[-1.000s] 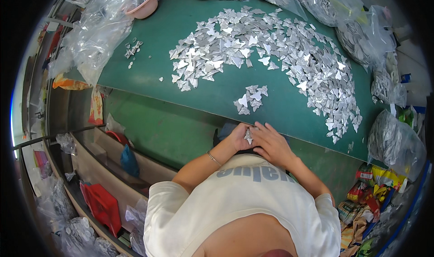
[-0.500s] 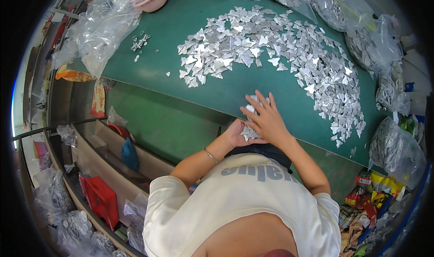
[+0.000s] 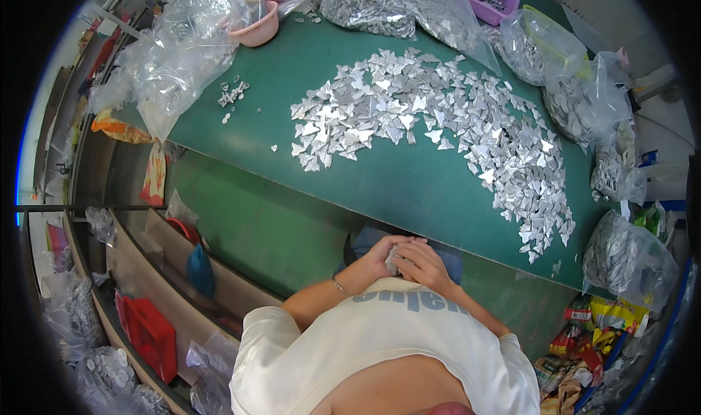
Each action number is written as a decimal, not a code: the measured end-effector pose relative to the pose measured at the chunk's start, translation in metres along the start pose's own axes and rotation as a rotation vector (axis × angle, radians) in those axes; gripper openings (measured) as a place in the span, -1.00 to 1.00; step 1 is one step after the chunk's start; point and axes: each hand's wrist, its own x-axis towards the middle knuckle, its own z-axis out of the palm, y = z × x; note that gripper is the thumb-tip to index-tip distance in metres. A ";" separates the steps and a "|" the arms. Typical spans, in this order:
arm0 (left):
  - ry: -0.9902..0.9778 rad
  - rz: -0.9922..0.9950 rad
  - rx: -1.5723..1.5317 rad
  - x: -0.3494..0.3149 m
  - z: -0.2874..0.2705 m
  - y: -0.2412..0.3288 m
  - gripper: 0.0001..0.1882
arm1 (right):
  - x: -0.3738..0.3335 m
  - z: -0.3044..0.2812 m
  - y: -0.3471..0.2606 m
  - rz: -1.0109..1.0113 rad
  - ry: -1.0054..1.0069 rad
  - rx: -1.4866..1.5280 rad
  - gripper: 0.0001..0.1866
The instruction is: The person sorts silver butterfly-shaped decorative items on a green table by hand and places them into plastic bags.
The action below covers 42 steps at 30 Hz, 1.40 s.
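Note:
Just off the near edge of the green table [image 3: 350, 188], my left hand [image 3: 378, 256] is cupped around some small silver metal pieces [image 3: 392, 261]. My right hand [image 3: 428, 266] closes over them from the other side, fingers curled against the left hand. Only a sliver of what they hold shows between the palms. On the tabletop beyond lies a curved heap of flat, pointed silver metal pieces [image 3: 394, 93], spread from the centre to the right.
Clear bags of metal parts [image 3: 369, 12] line the far and right edges. A pink bowl [image 3: 257, 31] and loose plastic bags [image 3: 171, 64] lie at the far left. Small rings [image 3: 234, 91] are scattered nearby. Left of me are a brown trough [image 3: 171, 269] and a red plastic container [image 3: 148, 334].
Both hands have drawn back from over the table edge toward my body. The right hand, spread above the pieces before, has now closed over them. The view has shifted slightly.

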 end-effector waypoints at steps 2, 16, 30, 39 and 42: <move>-0.027 -0.066 -0.072 -0.012 -0.005 -0.006 -0.77 | 0.017 -0.021 -0.004 0.083 0.087 0.010 -0.71; 0.053 0.217 -0.125 -0.049 0.119 0.025 -0.85 | 0.226 -0.121 0.245 0.572 0.515 -0.475 -0.40; -0.146 0.578 -0.077 0.031 0.290 0.151 -0.79 | 0.260 -0.108 0.293 0.927 0.701 -0.092 -0.40; -0.107 0.571 -0.057 0.065 0.308 0.165 -0.75 | 0.240 -0.137 0.318 0.714 0.534 0.280 -0.53; -0.135 0.584 -0.039 0.077 0.316 0.169 -0.72 | 0.233 -0.130 0.317 0.659 0.430 0.592 -0.59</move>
